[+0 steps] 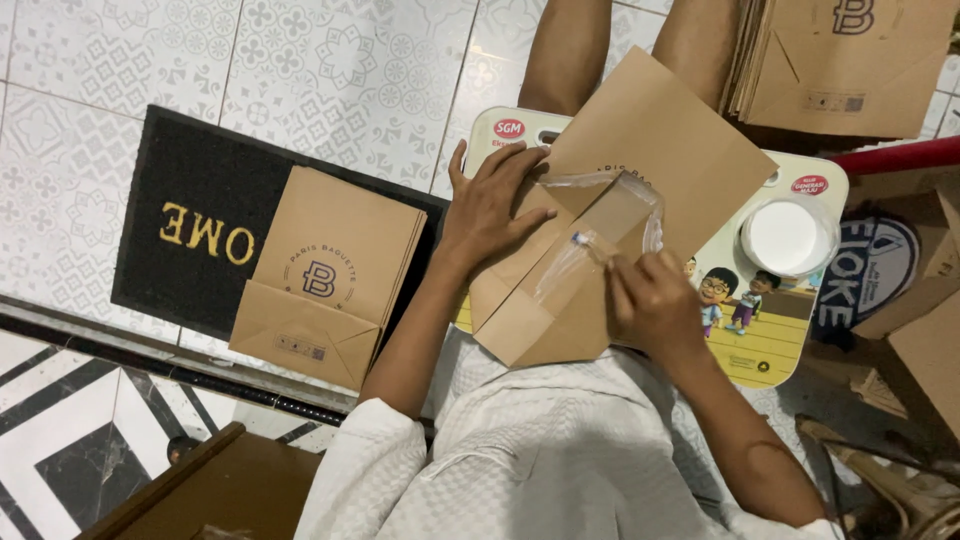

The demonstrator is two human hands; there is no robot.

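Flat brown paper bag [620,190] — on the cartoon-printed lap board, bottom flaps folded open, a clear tape strip [590,235] across the fold; left hand [490,205] pressing it flat, right hand [650,300] at the tape's near end.

Stack of finished brown paper bags [325,270] — lying on the black doormat, each with a round dark printed emblem and a small dark label near the base.

Second stack of brown paper bags [845,60] — top right, flat and fanned at the edges, same dark emblem.

Two red oval labels [509,128] on the board's far corners.
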